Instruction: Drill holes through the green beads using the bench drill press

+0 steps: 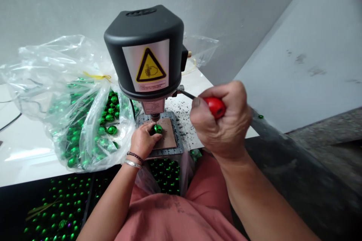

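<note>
A dark grey drill press point(147, 26) with a yellow warning label stands on the white table. Under its chuck, a shiny green ball point(157, 129) rests on a brown board point(169, 139) that lies on the machine's metal base point(178, 135). My left hand point(143, 139) pinches this ball between thumb and fingers, with the drill tip right above it or touching it; I cannot tell which. My right hand point(223, 120) is closed round the red knob point(215, 107) of the drill press's lever point(186, 93), to the right of the machine.
A clear plastic bag point(93, 135) full of green balls sprawls on the table point(17, 150) at the left. Dark shavings point(185, 124) lie scattered right of the base. Below the table edge are trays of green balls point(62, 203) and an open bag of balls point(165, 175).
</note>
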`<action>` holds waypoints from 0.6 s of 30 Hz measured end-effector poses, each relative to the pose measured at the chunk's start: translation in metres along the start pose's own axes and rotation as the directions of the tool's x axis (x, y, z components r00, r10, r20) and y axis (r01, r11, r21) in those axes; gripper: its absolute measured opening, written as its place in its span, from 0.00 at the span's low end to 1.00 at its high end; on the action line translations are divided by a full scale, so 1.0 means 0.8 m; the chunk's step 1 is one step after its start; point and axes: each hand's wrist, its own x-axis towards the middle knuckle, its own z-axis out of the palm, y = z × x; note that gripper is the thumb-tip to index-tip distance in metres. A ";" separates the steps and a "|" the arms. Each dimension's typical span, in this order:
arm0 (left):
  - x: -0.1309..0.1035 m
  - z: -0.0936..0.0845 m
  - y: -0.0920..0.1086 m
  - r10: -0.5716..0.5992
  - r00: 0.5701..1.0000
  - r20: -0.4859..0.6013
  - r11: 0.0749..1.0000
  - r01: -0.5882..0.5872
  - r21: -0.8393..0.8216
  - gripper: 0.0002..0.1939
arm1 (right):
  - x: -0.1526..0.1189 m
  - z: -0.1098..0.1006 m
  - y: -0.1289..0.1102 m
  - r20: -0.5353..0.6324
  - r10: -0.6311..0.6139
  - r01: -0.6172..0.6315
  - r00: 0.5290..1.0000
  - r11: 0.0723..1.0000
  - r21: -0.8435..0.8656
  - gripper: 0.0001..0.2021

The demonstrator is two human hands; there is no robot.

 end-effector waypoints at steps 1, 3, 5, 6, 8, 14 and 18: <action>0.000 0.000 0.000 0.001 1.000 0.001 1.000 -0.001 0.003 0.22 | -0.008 0.000 0.002 -0.008 -0.024 0.024 1.000 1.000 -0.018 0.05; -0.001 0.000 0.000 0.006 1.000 0.001 1.000 -0.006 0.009 0.22 | -0.020 0.002 0.005 -0.023 -0.048 0.047 0.999 0.998 -0.040 0.04; -0.001 -0.001 0.001 0.009 1.000 0.000 1.000 -0.009 0.009 0.22 | -0.027 0.004 0.008 -0.043 -0.050 0.048 0.998 0.998 -0.042 0.04; -0.001 -0.001 0.001 0.009 1.000 0.000 1.000 -0.009 0.006 0.22 | -0.030 0.006 0.009 -0.054 -0.050 0.048 0.997 0.998 -0.037 0.04; -0.001 -0.001 0.001 0.004 1.000 -0.001 1.000 -0.004 -0.001 0.22 | -0.034 0.008 0.011 -0.074 -0.058 0.055 0.996 0.998 -0.031 0.04; -0.002 0.000 0.001 -0.016 1.000 -0.004 1.000 0.016 -0.013 0.22 | -0.046 0.015 0.014 -0.118 -0.077 0.078 0.990 0.997 0.002 0.06; -0.002 0.000 0.001 -0.032 0.999 -0.004 0.999 0.032 -0.022 0.22 | -0.052 0.018 0.016 -0.130 -0.075 0.080 0.989 0.996 0.035 0.08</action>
